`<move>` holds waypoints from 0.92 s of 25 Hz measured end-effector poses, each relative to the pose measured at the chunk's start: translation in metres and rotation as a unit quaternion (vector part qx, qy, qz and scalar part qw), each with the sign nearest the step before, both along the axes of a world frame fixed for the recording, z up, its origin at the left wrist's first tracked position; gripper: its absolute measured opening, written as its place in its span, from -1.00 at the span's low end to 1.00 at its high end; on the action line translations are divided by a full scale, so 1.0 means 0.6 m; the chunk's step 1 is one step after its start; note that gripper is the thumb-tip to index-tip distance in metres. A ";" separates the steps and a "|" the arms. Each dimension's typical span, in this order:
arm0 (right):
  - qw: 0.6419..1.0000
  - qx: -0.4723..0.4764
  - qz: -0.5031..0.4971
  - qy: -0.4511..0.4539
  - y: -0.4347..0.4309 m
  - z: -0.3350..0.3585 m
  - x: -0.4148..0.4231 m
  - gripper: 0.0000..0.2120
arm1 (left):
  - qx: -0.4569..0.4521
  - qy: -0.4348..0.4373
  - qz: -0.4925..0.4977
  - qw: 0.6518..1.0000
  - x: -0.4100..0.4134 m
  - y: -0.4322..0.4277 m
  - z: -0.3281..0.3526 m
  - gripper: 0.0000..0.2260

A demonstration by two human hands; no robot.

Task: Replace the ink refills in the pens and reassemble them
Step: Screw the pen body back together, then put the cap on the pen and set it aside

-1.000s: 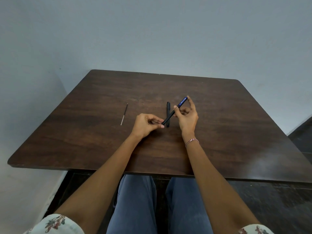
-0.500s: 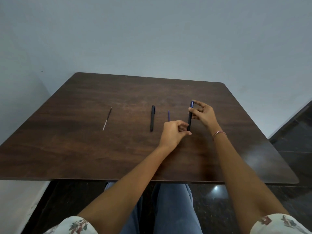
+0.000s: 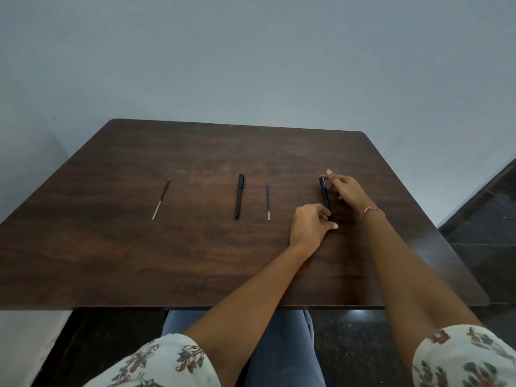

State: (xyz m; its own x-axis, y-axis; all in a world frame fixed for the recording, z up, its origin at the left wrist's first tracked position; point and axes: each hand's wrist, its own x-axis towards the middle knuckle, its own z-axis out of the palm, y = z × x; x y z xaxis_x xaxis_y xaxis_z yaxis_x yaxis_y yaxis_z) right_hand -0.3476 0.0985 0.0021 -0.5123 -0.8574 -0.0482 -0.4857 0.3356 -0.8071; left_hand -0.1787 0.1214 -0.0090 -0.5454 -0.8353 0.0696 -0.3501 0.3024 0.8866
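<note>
Held pen: a slim dark pen [image 3: 324,195] with a bluish far part, over the right part of the table, lying roughly front to back with its far end tipped slightly left. Both hands have it; whether it touches the wood I cannot tell.
Left hand: the left hand [image 3: 311,224] reaches across the body, its fingers curled round the near end of the dark pen and its thumb stretched out to the right along the tabletop.
Right hand: the right hand [image 3: 347,191] pinches the far half of the dark pen from the right, with the forefinger laid over the top end and the other fingers bent beside the barrel.
Blue refill: a thin blue plastic ink refill [image 3: 268,199] with a pale near end lies flat, left of the hands and apart from them, pointing front to back.
Black pen: a capped black plastic pen [image 3: 239,196] lies just left of the blue ink refill and parallel to it, not touching.
Second refill: a thin dark ink refill [image 3: 161,199] with a white near end lies well apart to the left, slanted.
Table: a dark brown wood-grain table [image 3: 139,261] with rounded corners.
Bracelet: a thin pink beaded bracelet [image 3: 372,210] on the right wrist.
Clothing: short white floral sleeves [image 3: 463,356] and blue jeans [image 3: 282,344] below the near edge.
Surroundings: a plain pale blue-grey wall [image 3: 251,65] behind, and a dark glossy floor [image 3: 480,219] to the right.
</note>
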 end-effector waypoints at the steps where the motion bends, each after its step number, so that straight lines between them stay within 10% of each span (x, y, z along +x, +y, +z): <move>1: 1.000 0.005 0.001 0.011 -0.003 -0.005 -0.003 -0.49 | -0.004 -0.006 0.000 1.000 -0.004 -0.002 -0.001 -0.73; 23: 0.991 0.084 -0.021 0.098 -0.027 -0.006 0.003 -0.37 | -0.037 -0.003 0.009 0.999 -0.003 -0.011 -0.009 -0.64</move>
State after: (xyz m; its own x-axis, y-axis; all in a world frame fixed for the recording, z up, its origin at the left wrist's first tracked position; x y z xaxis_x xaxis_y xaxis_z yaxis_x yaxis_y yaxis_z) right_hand -0.3457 0.0820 -0.0016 -0.5607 -0.8237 -0.0844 -0.6101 0.4798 -0.6305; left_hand -0.1804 0.1151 -0.0142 -0.5311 -0.8375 0.1283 -0.3613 0.3608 0.8598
